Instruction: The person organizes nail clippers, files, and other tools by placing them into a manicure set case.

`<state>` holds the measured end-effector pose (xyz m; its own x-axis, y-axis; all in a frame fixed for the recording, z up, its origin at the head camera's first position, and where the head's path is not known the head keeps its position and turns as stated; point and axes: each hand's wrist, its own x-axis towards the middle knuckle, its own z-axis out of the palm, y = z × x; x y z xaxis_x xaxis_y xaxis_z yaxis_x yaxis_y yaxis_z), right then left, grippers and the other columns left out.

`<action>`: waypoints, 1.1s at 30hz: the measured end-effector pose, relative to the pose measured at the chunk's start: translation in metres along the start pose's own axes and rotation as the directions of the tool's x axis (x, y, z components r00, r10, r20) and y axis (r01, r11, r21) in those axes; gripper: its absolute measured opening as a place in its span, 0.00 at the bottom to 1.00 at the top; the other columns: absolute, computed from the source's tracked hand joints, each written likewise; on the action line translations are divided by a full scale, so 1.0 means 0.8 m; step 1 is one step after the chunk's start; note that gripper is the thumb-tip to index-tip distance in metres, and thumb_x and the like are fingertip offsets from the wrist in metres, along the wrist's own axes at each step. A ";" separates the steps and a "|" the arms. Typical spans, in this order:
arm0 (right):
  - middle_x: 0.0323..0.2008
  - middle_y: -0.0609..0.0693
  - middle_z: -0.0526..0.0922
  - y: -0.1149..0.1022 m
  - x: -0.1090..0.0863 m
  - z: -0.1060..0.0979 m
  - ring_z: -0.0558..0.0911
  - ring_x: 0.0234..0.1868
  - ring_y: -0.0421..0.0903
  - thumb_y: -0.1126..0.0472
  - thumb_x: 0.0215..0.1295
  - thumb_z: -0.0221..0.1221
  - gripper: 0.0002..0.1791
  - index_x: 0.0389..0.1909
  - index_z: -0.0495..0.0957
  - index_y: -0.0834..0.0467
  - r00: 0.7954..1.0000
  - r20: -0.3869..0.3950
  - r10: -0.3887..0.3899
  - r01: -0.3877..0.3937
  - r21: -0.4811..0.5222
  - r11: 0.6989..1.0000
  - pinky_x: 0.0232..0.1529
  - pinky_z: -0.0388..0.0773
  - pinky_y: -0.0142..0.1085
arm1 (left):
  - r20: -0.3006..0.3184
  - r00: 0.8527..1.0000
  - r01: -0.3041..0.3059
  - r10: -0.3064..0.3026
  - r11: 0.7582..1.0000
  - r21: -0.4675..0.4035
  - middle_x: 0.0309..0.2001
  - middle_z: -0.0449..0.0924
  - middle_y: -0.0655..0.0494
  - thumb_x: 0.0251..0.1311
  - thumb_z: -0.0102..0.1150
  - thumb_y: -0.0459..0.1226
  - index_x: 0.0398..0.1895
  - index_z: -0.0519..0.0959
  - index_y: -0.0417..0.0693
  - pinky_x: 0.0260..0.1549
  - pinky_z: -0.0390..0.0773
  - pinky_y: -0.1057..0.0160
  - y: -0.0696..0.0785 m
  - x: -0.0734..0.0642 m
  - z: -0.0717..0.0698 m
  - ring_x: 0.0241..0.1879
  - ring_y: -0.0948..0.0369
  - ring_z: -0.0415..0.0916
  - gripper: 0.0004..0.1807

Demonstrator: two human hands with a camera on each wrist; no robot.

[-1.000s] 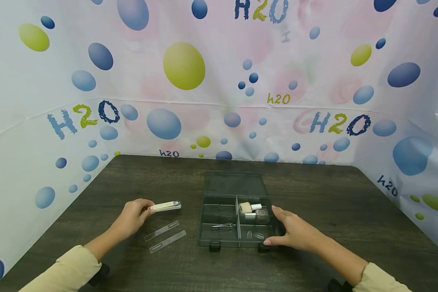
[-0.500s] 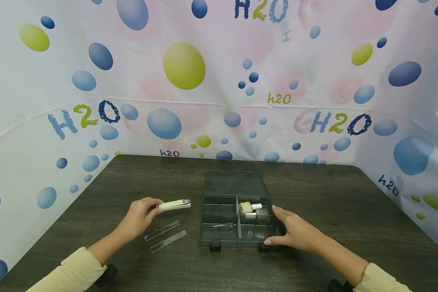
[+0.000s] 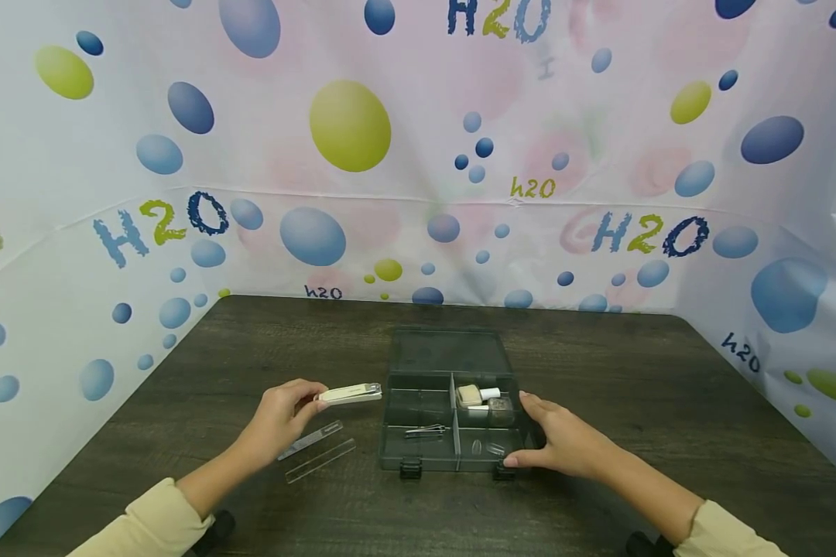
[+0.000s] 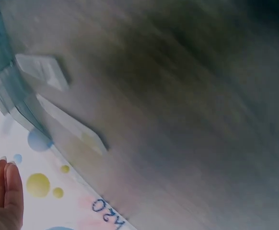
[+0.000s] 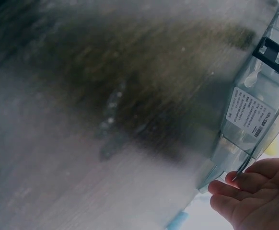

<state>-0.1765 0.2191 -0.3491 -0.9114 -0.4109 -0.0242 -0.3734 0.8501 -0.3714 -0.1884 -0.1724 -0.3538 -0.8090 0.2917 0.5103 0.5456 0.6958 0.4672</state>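
Note:
My left hand pinches a cream-handled nail clipper just left of the box, its metal end pointing right. The clipper is held above the table. In the left wrist view the fingers show only at the lower left edge, with a bit of the clipper. A dark see-through compartment box lies with its lid folded back. My right hand holds the box's right side, thumb by the front latch. Inside are two nail polish bottles, tweezers-like metal tools and small clear pieces.
Two clear flat strips lie on the dark wooden table left of the box, below the left hand. A white curtain with coloured dots surrounds the table. The box's side bears a white label.
The left hand has carried the nail clipper to the right, close to the box's left edge. The right hand and the box have stayed in place.

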 end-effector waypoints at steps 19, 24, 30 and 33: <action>0.65 0.69 0.61 0.000 -0.001 0.000 0.65 0.64 0.67 0.29 0.45 0.60 0.60 0.67 0.55 0.70 1.000 -0.003 -0.006 0.006 -0.002 1.000 0.57 0.68 0.59 | 0.025 0.995 -0.088 0.092 0.988 -0.127 0.27 0.77 0.59 0.52 0.62 0.29 0.33 0.81 0.39 0.20 0.70 0.75 0.051 0.000 0.029 0.25 0.73 0.64 0.04; 0.65 0.69 0.61 0.001 -0.001 0.000 0.65 0.64 0.66 0.29 0.46 0.60 0.60 0.67 0.55 0.70 1.000 0.001 -0.007 0.007 0.001 1.000 0.57 0.68 0.59 | 0.057 0.987 -0.140 0.148 0.981 -0.137 0.29 0.78 0.56 0.54 0.61 0.29 0.34 0.81 0.37 0.23 0.74 0.74 0.058 0.000 0.036 0.27 0.70 0.69 0.05; 0.65 0.69 0.61 0.001 -0.001 0.001 0.65 0.64 0.67 0.30 0.46 0.60 0.60 0.67 0.55 0.71 1.000 0.000 -0.005 0.005 0.002 1.000 0.57 0.68 0.59 | 0.105 0.974 -0.187 0.201 0.974 -0.130 0.32 0.79 0.53 0.55 0.60 0.29 0.36 0.80 0.36 0.26 0.76 0.75 0.065 0.001 0.044 0.28 0.68 0.71 0.06; 0.65 0.69 0.60 0.001 -0.001 0.001 0.65 0.64 0.67 0.29 0.46 0.60 0.60 0.67 0.55 0.71 1.000 0.000 -0.006 0.006 0.003 1.000 0.57 0.67 0.59 | 0.148 0.966 -0.198 0.214 0.973 -0.117 0.35 0.80 0.51 0.56 0.60 0.30 0.38 0.79 0.36 0.26 0.75 0.75 0.069 0.002 0.047 0.29 0.67 0.71 0.07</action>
<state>-0.1759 0.2198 -0.3500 -0.9093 -0.4156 -0.0220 -0.3781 0.8469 -0.3740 -0.1678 -0.1092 -0.3542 -0.6968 0.5273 0.4861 0.7165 0.5427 0.4384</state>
